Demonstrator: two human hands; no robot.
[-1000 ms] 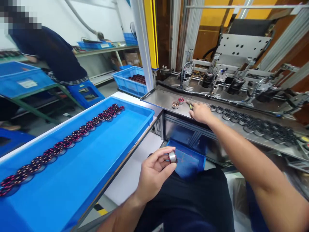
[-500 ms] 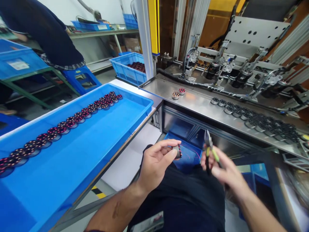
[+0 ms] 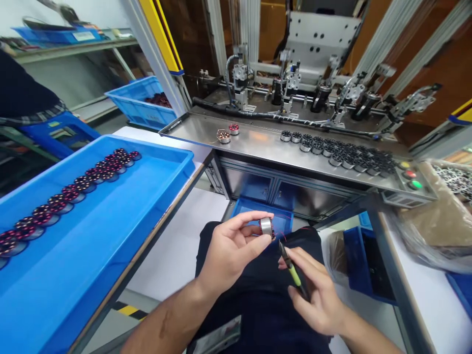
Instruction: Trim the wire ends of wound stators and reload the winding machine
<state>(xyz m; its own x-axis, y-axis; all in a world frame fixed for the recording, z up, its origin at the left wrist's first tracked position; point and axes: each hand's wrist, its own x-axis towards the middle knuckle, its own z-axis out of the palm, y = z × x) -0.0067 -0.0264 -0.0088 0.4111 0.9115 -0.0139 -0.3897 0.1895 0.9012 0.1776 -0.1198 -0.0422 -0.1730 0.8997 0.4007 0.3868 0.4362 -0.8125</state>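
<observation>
Right hand (image 3: 309,285): closed round pliers (image 3: 294,275), tips near red wire (image 3: 283,236).
Left hand (image 3: 236,250): fingertips pinching wound stator (image 3: 266,226), just left of those tips.
Wire risk: fingertip-only hold may let the stator twist, so pliers nick it.
Steel bench (image 3: 258,144): two more stators (image 3: 224,137).

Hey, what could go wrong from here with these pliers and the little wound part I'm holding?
Two things, perhaps. The tips of the pliers in your right hand are close to the wound part and its loose red wire, so a slip might nick the winding or catch your left hand. Also, only that left hand holds the part, above your lap, so a loosened grip could drop it.
</observation>
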